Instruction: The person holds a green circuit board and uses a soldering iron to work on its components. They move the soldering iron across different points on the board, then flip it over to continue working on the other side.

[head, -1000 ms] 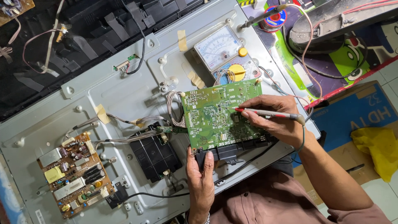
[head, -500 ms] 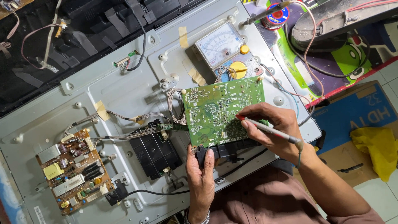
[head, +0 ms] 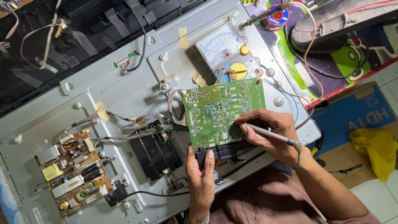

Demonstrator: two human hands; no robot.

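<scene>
A green circuit board (head: 224, 112) is propped on the grey metal back panel (head: 124, 95), just below an analogue meter (head: 226, 52). Its lower edge is gripped by the left hand (head: 202, 174), fingers closed around the black connector block. A red-tipped probe (head: 265, 133) is pinched in the closed right hand (head: 275, 135), its tip touching the board. A brown power board (head: 72, 172) is seen well apart, left.

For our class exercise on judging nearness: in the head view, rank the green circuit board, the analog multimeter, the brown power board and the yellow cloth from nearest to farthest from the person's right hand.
1. Green circuit board: under the right hand.
2. Analog multimeter: above the green board, up the panel.
3. Yellow cloth: to the right, on the floor.
4. Brown power board: far left of the panel.
</scene>
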